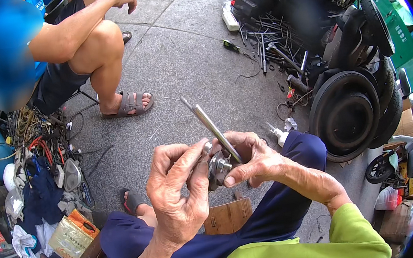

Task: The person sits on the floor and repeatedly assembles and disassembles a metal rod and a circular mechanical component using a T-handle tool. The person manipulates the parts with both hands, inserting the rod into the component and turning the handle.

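Observation:
Over my lap, my left hand (175, 189) pinches a small rounded metal piece (208, 147) between thumb and forefinger. Right against it is a greasy round metal part (218, 170) with a stepped, shiny stub, gripped by my right hand (254, 159). A long silvery metal rod (213, 129) slants up and away from the right fingers, thinner at its far end. Whether the rod is joined to the round part is hidden by my fingers. Both hands are closed and close together.
Black tyres and wheels (345, 115) stand at the right, below a heap of metal rods and tools (278, 43). A green-handled screwdriver (231, 46) lies on the floor. Another person's sandalled foot (133, 103) is ahead left. Cables and bags crowd the left; a wooden block (228, 217) is between my knees.

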The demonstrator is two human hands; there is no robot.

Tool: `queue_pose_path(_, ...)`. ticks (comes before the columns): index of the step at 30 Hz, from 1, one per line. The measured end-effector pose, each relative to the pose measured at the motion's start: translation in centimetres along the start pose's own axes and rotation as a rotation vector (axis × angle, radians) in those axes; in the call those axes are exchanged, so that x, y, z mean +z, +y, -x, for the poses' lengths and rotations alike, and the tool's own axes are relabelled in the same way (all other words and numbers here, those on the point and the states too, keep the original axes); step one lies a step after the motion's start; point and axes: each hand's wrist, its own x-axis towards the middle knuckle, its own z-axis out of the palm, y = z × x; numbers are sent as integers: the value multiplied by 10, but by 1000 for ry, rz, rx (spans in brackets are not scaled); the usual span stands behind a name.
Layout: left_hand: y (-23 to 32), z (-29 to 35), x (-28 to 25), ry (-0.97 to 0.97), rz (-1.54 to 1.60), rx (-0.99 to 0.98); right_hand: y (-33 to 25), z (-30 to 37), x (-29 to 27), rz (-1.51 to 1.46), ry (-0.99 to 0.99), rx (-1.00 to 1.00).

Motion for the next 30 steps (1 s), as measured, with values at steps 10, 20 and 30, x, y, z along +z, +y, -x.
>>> queue_pose_path(10, 1, 8, -6, -92, 1, 140, 12, -8, -3, -50, -25, -76)
queue_pose_path(20, 1, 14, -8, -118, 0, 141, 13, -7, -4, -79, -76, -127)
queue_pose_path(30, 0, 12, -7, -115, 10, 116, 7, -5, -2, -63, -11, -91)
